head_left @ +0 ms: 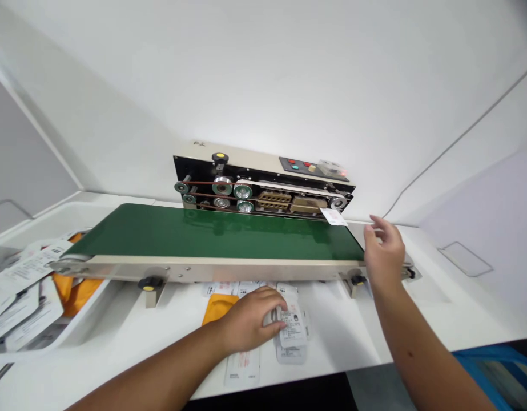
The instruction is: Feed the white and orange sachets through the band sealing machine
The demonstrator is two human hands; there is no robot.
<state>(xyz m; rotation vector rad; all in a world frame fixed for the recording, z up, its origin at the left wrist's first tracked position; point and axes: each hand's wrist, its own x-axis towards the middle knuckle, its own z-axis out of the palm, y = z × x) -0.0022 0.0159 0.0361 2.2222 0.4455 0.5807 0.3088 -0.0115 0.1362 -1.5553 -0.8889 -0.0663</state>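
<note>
My left hand point(255, 319) is at the front of the white table, its thumb and fingers closed on the edge of a small printed sachet point(294, 331). That sachet lies over other sachets of the same kind. Beside and under the hand are another printed sachet point(242, 365) and an orange packet point(219, 308). My right hand point(385, 251) is raised by the right end of the green conveyor belt point(160, 231), fingers bent and apart, holding nothing. To its left, a white sachet point(334, 217) sticks out from the entry of the band sealing machine point(263, 188).
At the left, a white bin point(92, 314) holds several printed sachets and orange packets. Black knobs point(150, 283) jut from the conveyor's front side. A wall stands behind the machine. A blue object point(498, 374) is below the table's right edge.
</note>
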